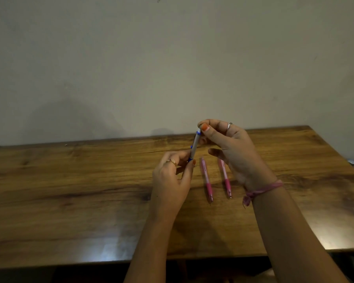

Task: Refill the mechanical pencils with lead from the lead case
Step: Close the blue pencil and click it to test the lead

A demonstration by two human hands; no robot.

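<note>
Three pencils in view. One grey pencil [194, 146] with blue trim, held nearly upright above the surface [70, 190], tilted slightly right at the top. Left hand [172, 176] pinches its lower end between thumb and fingers; a ring [172, 161] sits on one finger. Right hand [231, 148] pinches the top end, thumb and forefinger closed on the blue cap; thumbnail painted orange; the remaining fingers curl loosely below. A thin ring [229, 125] on one right finger, a pink thread band [262, 189] tied at the right wrist.

Two pink pencils lie flat on the surface, side by side, apart from each other, tips toward the viewer: left pink pencil [206, 179] just right of the left hand; right pink pencil [224, 177] partly hidden at its far end by the right hand. Both have darker pink grips near the tips.

Lead case: cannot be made out.

Surface: brown wood grain, set against a plain pale wall [172, 58]. A small pale object [352, 161] at the far right edge, too cut off to identify.
</note>
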